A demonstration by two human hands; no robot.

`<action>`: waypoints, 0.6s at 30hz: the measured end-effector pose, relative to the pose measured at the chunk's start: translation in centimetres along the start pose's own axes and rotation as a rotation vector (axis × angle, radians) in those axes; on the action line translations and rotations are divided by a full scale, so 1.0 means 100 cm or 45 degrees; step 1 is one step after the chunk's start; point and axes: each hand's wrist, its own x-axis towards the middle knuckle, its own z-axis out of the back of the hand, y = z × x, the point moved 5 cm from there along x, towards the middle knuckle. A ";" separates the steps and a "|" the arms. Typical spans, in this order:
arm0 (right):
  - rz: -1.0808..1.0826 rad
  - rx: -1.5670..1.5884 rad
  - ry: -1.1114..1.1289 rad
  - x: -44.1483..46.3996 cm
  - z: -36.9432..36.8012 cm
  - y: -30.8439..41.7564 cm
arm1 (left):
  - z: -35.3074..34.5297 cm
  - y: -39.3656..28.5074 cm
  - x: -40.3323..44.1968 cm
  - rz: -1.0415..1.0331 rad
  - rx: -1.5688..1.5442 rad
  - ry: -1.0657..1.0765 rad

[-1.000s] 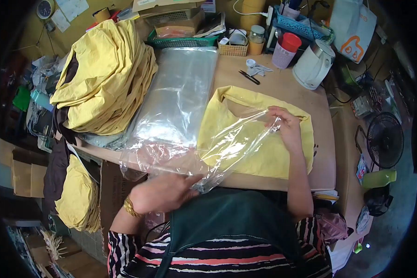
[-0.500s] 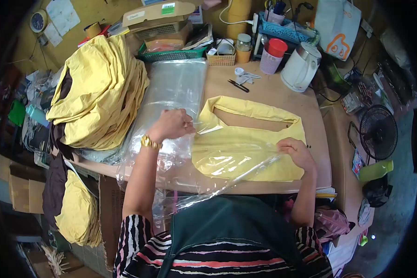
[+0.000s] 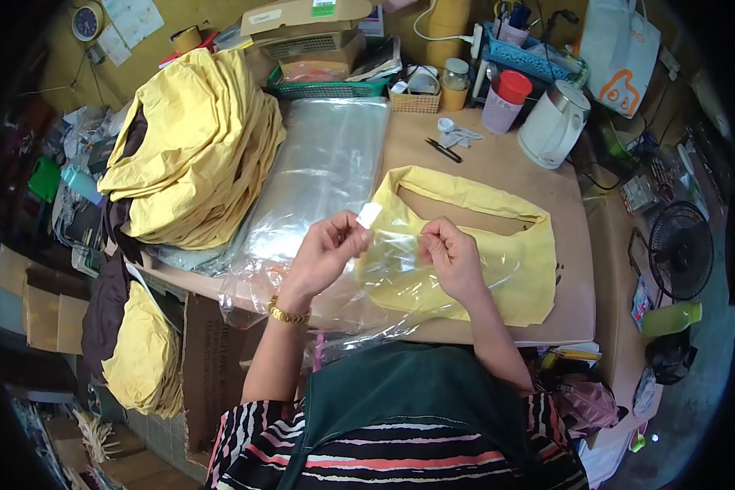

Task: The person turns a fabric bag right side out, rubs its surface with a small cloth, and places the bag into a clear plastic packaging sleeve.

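My left hand (image 3: pixel 328 251), with a gold-coloured watch (image 3: pixel 288 311) at its wrist, pinches a clear plastic bag (image 3: pixel 398 243). A small bright white patch shows at its fingertips; I cannot tell whether it is a label or glare. To its right, my right hand (image 3: pixel 452 257) pinches the same plastic with curled fingers. The plastic hangs loosely between both hands and down toward the table's front edge. Beneath it lies a folded yellow cloth item (image 3: pixel 537 265), flat, with a long opening near its far edge. Left of it is a flat stack of clear plastic bags (image 3: pixel 322 147).
A tall pile of yellow cloth items (image 3: pixel 192 155) stands on the table's left. Small black thread snips (image 3: pixel 443 150) lie beyond the folded cloth. At the back right are a white kettle (image 3: pixel 554 124) and a red cup (image 3: pixel 512 86). A black fan (image 3: pixel 681 250) stands right.
My right hand has moved left and up, close to my left hand. My left hand has lowered and turned. The plastic, earlier stretched wide, now bunches between them. The view has shifted slightly.
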 end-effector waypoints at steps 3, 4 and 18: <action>0.261 -0.627 -0.149 -0.004 -0.011 0.027 | -0.008 0.015 0.004 0.102 -0.504 -0.250; 0.254 -0.630 -0.152 -0.006 -0.018 0.028 | -0.012 0.026 0.006 0.156 -0.460 -0.145; 0.413 -0.296 -0.132 0.005 -0.011 -0.004 | -0.072 0.055 -0.002 0.436 -1.337 -0.116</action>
